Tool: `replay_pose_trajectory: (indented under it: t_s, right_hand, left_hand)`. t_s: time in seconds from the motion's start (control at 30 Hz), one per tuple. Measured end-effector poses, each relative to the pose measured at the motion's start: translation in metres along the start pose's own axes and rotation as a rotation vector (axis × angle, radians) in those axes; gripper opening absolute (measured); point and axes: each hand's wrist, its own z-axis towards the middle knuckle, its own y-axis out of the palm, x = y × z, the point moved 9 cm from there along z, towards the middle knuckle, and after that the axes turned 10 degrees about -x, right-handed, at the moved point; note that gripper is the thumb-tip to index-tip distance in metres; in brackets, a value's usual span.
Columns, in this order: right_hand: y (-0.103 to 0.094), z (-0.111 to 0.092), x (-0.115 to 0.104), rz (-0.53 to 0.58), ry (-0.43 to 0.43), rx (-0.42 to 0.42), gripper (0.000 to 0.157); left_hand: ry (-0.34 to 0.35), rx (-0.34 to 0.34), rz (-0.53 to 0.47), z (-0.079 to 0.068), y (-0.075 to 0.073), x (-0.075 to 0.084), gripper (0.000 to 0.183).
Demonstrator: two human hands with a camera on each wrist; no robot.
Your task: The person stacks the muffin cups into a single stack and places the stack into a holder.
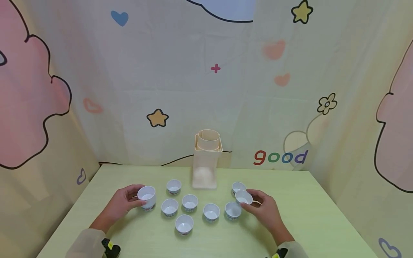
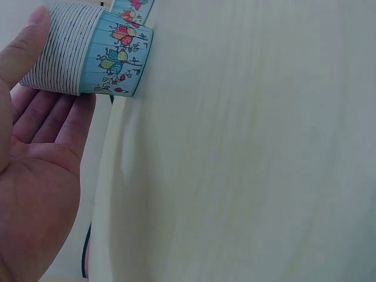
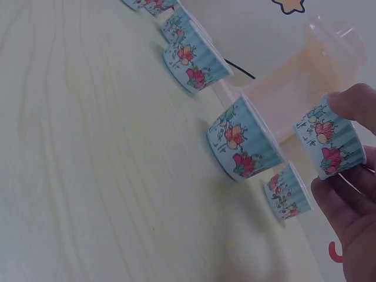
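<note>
At the left of the table, my left hand (image 1: 124, 200) grips a stack of nested paper cups (image 1: 147, 197) between thumb and fingers, openings up. Many white rims show in the stack (image 2: 64, 50) in the left wrist view, above one light blue printed side. On the right, my right hand (image 1: 264, 209) pinches a single paper cup (image 3: 330, 138) by its side, thumb on one face and fingers on the other. That cup is raised and overlaps a standing cup (image 1: 238, 187) in the head view. Just in front of it stands another cup (image 1: 233, 211).
Several more paper cups, such as this one (image 1: 184, 225), stand upright and spread out between the hands. A cream-coloured stand with a round ring at its top (image 1: 204, 168) rises at the table's back edge. Behind hangs a printed cloth (image 1: 180, 71).
</note>
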Motion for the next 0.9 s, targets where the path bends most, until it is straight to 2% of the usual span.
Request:
replay_pose_trajectory:
  t_s: [0.23,0.53,0.9]
  right_hand:
    - [0.013,0.0,-0.017,0.04,-0.022,-0.028,0.056]
    - [0.031,0.004,-0.028,0.101,-0.043,-0.051,0.052]
    - [0.061,0.009,-0.045,0.126,-0.067,-0.079,0.05]
  left_hand:
    - [0.001,0.001,0.004,0.0,0.0,0.0,0.066]
    - [-0.017,0.009,0.034,0.0,0.0,-0.001,0.065]
    - [0.028,0.002,0.036,0.001,-0.001,0.001,0.063]
